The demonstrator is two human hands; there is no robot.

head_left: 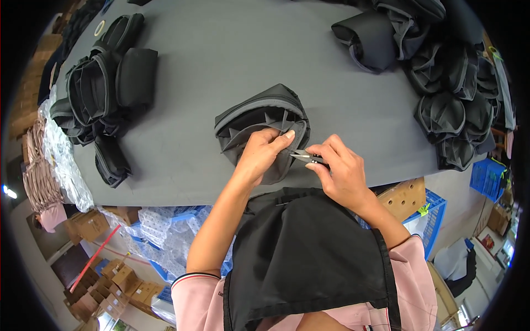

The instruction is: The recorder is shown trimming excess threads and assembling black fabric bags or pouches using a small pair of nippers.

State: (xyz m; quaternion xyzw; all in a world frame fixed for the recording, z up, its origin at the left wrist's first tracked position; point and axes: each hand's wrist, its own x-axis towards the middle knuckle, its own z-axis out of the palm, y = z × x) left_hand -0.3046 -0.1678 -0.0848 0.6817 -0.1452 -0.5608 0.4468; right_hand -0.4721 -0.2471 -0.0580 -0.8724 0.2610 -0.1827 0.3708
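Observation:
A black fabric pouch (262, 110) with a grey-edged mouth and inner dividers lies at the near middle of the table. My left hand (264, 151) pinches the pouch's right-hand edge between thumb and fingers. In my right hand (341, 168) is a pair of thread snips (309, 157), held with its pointed metal blades toward the pouch edge, just below my left fingertips. Whether the blades touch the fabric or a thread, I cannot tell.
Black pouches (91, 88) pile up on the table's left, and another heap (441, 118) covers the right side. A tape ring (99, 28) lies far left. Below the near edge stand blue crates (436, 220) and a perforated wooden board (406, 199).

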